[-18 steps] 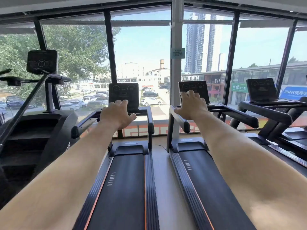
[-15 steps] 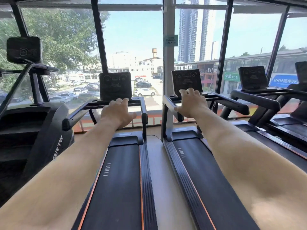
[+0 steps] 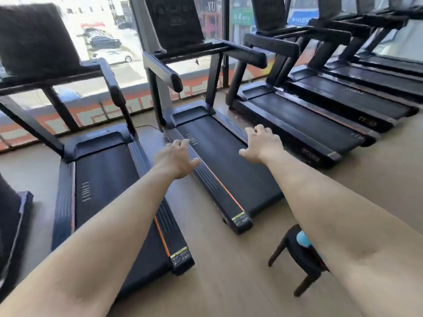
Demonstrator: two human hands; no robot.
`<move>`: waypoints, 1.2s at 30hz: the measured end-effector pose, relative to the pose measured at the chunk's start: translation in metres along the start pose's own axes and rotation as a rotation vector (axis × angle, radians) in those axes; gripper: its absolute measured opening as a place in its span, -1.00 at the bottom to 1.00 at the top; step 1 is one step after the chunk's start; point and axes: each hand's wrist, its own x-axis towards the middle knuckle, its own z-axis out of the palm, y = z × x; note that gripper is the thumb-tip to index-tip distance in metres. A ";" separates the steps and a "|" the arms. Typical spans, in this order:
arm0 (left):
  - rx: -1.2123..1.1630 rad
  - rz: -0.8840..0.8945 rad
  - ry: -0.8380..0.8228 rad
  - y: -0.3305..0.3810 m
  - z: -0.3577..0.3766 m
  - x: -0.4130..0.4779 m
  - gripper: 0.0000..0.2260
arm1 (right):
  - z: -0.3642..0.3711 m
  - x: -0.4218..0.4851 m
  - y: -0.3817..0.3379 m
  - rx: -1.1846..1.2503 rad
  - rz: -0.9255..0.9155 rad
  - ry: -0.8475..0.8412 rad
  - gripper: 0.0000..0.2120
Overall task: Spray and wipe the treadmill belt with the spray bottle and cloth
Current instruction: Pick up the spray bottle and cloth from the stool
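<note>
Wood-look floor (image 3: 229,271) runs under a row of black treadmills (image 3: 320,124) that face tall windows (image 3: 128,72); outside, a white car (image 3: 113,56) is parked on a street. The whole head view is somewhat blurred.

Both bare arms reach forward from the bottom of the picture. The left hand (image 3: 176,160) hangs in the air over the left side rail (image 3: 219,191) of the middle treadmill, palm down, with its fingers loosely bent, the thumb out to the side, and nothing in its hold. The right hand (image 3: 261,145) hovers over the right edge of the same machine, its fingers likewise spread and slightly curled, holding nothing.

Between the two hands lies the treadmill belt (image 3: 226,163), dark and flat, with an orange stripe along the rail beside it. Its console (image 3: 174,21) stands up against the glass at the far end.

Near the right forearm, a dark stool (image 3: 293,255) stands on the floor behind the treadmill's rear end. On its seat lies a blue thing (image 3: 302,239), mostly hidden by the arm; what it is cannot be told.
</note>
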 end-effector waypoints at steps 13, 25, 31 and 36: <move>0.049 0.359 -0.331 0.148 0.194 -0.021 -0.38 | 0.156 -0.155 0.173 0.072 0.482 -0.284 -0.38; 0.114 0.541 -0.521 0.322 0.357 -0.010 -0.44 | 0.294 -0.190 0.342 0.258 0.733 -0.425 -0.38; 0.180 0.664 -0.633 0.368 0.503 0.000 -0.32 | 0.419 -0.190 0.404 0.285 0.791 -0.507 -0.39; 0.065 0.731 -0.590 0.408 0.609 0.027 -0.33 | 0.507 -0.160 0.445 0.319 0.802 -0.435 -0.36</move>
